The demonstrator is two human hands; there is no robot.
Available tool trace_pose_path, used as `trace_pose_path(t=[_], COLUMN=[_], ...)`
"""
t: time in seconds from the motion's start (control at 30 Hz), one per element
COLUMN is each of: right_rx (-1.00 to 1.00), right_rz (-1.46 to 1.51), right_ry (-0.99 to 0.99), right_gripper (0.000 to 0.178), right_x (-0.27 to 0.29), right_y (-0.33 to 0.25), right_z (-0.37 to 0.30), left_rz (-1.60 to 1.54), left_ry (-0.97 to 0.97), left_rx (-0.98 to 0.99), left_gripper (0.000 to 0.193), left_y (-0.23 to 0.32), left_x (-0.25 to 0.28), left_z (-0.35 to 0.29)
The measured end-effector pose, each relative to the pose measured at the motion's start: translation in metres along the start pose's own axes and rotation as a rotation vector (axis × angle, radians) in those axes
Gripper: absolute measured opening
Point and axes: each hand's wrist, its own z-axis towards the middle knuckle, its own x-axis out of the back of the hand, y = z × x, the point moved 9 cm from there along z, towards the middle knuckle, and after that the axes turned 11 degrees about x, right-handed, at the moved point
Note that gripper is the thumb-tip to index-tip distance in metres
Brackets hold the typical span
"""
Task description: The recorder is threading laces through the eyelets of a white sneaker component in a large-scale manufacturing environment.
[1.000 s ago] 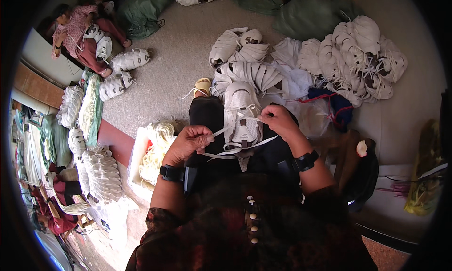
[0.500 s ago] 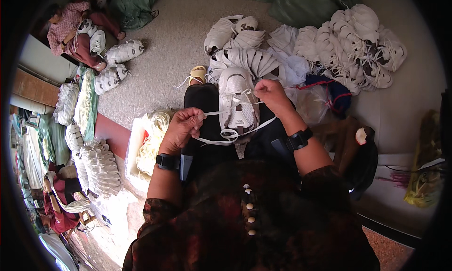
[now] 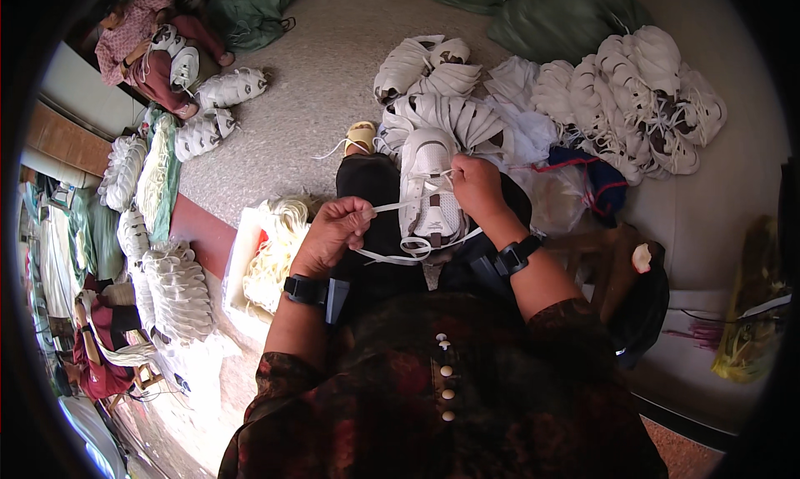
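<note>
Over grey floor, left hand and right hand pinch lace — shoe bears dark logo.

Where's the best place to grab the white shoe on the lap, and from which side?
Probably by the rounded toe of the white shoe, from the left: the toe is the far end, clear of the white lace that crosses the shoe's middle, and the right hand is close to the shoe's right edge.

Laces between hands; open floor forward-left
</note>
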Motion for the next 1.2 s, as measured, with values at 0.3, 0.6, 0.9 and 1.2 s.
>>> trace_pose_path(t=[0.3, 0.6, 0.9, 1.2], right_rx=[-0.15, -0.124, -0.224, -0.221], right_rz=[0.175, -0.053, 0.147, -0.18], right_ry=[0.083, -0.087, -0.242, -0.473], right_gripper=[0.012, 0.021, 0.023, 0.023], right_x=[0.022, 0.071, 0.107, 0.144], right_y=[0.002, 0.053, 0.061, 0.046], right_z=[-0.011, -0.048, -0.051, -0.053], left_rz=[-0.023, 0.029, 0.606, 0.547], left_ry=[0.0, 0.29, 0.297, 0.454], left_rx=[0.002, -0.268, -0.178, -0.298], left_gripper=[0.011, 0.013, 0.009, 0.027], left_y=[-0.001, 0.03, 0.024, 0.054], left_x=[0.002, 0.087, 0.08, 0.127], left_z=[-0.001, -0.029, -0.049, -0.075])
